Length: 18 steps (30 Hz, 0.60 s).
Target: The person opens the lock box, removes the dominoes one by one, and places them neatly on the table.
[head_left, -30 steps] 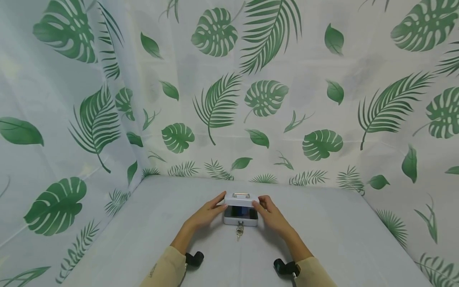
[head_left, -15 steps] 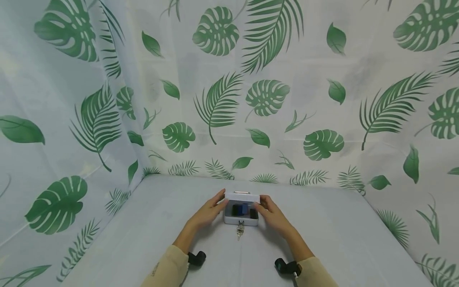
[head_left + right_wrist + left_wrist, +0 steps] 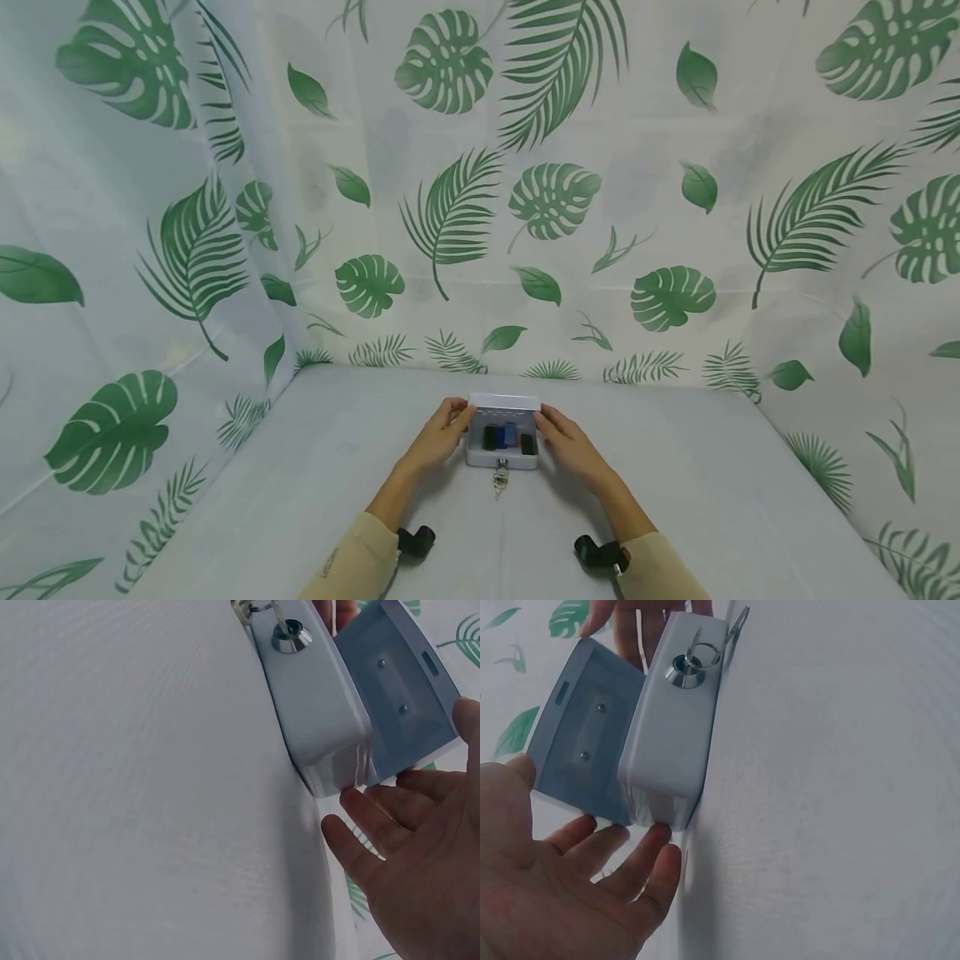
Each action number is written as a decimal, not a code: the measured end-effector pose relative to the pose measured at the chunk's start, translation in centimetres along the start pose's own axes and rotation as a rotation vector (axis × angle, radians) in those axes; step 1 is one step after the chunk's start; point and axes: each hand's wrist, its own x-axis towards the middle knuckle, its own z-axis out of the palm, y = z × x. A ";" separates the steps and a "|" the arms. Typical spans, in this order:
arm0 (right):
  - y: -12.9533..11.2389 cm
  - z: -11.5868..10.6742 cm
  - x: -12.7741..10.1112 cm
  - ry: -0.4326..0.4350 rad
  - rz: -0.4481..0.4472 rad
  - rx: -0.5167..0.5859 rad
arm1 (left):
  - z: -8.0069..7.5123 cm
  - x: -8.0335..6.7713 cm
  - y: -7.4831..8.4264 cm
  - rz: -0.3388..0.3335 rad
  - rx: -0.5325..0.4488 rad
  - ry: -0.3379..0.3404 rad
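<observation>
Lid [image 3: 504, 403] now raised upright, box [image 3: 502, 456] between spread left hand [image 3: 437, 437] and right hand [image 3: 567, 442]

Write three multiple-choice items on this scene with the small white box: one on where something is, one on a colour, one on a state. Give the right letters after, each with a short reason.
1. Where is the key?
A. In the lock on the front of the box
B. In the left hand
C. On the lid

2. What colour is the box?
A. Red
B. White
C. Black

3. How does the lid stand?
A. Shut flat
C. Taken off and laid on the table
B. Raised open

Answers: 1 A, the wrist views show the key ring hanging from the front lock. 2 B, its walls are white in all views. 3 B, the lid stands up at the back, between the left hand and the right hand, with dark and blue things visible inside.
</observation>
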 end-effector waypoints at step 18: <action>0.2 0.1 0.0 0.007 -0.013 0.025 | -0.1 -0.3 -0.2 0.008 -0.026 -0.075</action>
